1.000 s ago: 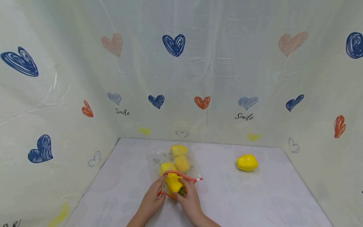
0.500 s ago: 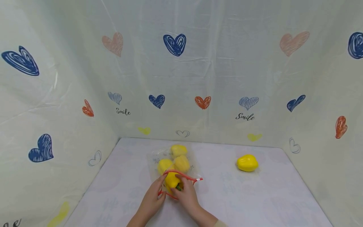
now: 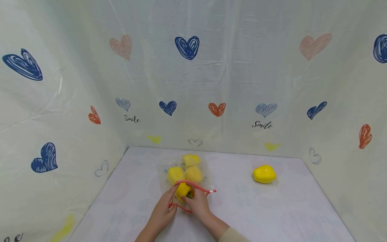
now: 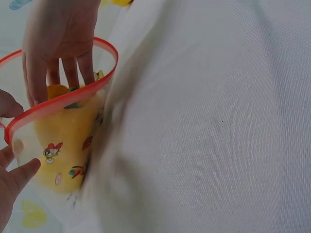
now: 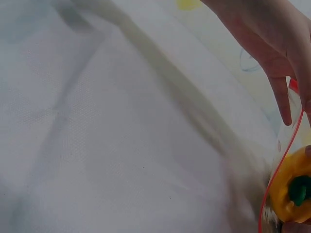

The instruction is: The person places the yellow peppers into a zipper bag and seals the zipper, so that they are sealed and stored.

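A clear zip bag (image 3: 165,168) is laid on the table (image 3: 242,205), its mouth, edged by a red rim (image 3: 193,184), spread apart toward the person. The near end of this mouth is gripped by the left hand (image 3: 162,210), with the fingers and thumb placed at the rim. A yellow bell pepper (image 3: 182,191) is grasped between the fingers and thumb of the right hand (image 3: 199,203), inside the mouth of the bag; its green stem (image 3: 189,194) is turned toward that hand. Cartoon prints (image 4: 52,153) (best seen from the left wrist) are carried on the bag's wall, through which yellow is seen.

Deeper in the bag, beyond the grasped pepper, three yellow pieces of produce (image 3: 194,173) are clustered under the plastic. To the right, well apart from the bag, a lone yellow pepper (image 3: 264,174) is rested on the table. The right forearm is partly covered by a beige sleeve (image 3: 232,235). The table is backed by a pale curtain (image 3: 242,77), printed with hearts and the word "Smile".
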A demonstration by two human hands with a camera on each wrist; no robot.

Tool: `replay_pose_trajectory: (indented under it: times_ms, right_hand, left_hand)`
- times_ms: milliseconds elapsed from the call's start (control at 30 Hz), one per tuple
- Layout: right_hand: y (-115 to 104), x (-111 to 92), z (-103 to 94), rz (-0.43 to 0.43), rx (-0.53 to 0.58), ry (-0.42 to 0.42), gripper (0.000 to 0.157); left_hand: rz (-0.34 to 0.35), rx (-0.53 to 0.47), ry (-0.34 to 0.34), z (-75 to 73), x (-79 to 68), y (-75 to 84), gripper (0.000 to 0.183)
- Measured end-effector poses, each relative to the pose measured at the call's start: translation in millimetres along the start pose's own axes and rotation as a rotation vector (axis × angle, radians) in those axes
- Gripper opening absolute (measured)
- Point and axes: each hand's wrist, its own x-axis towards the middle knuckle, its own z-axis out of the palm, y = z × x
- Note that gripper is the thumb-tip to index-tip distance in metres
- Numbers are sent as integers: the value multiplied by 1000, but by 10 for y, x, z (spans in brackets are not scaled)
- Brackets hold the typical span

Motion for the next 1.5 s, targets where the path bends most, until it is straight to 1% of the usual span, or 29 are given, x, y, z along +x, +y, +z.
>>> replay_pose_trajectory:
  times_ms: [100,233,400,500,667,833,933,1167,1367,1500]
  right_hand:
    - [12,28,14,-3,-27,9,49]
    - [37,67,22,-14,-57,12,48]
    - [36,95,37,-23,-45,15,48]
    - [24,93,47,-13,-44,21,48]
    - [-4,92,76,30,-50,41,46]
    - [6,97,76,33,-47,27,46]
    - [16,98,75,7,-64,16,47]
    - [20,78,69,-1,-76,-27,55]
    - [55,46,42,-58,-98,-44,62]
    - [65,1,13,-69,-99,-54,63]
  left_hand:
    - [7,10,7,2,0,-2,68]
    - [-5,4,4,-4,0,4,67]
    - [0,2,3,-5,-4,9,67]
    - [6,3,3,-3,-8,14,68]
    - [-2,-8,2,10,-18,-1,69]
    - [-1,-15,-8,14,-15,-15,69]
    - [3,-9,-6,12,-16,-16,68]
    - [17,5,14,16,-12,-10,69]
    - [50,38,20,15,-11,-13,68]
    - [53,47,24,18,-14,-10,68]
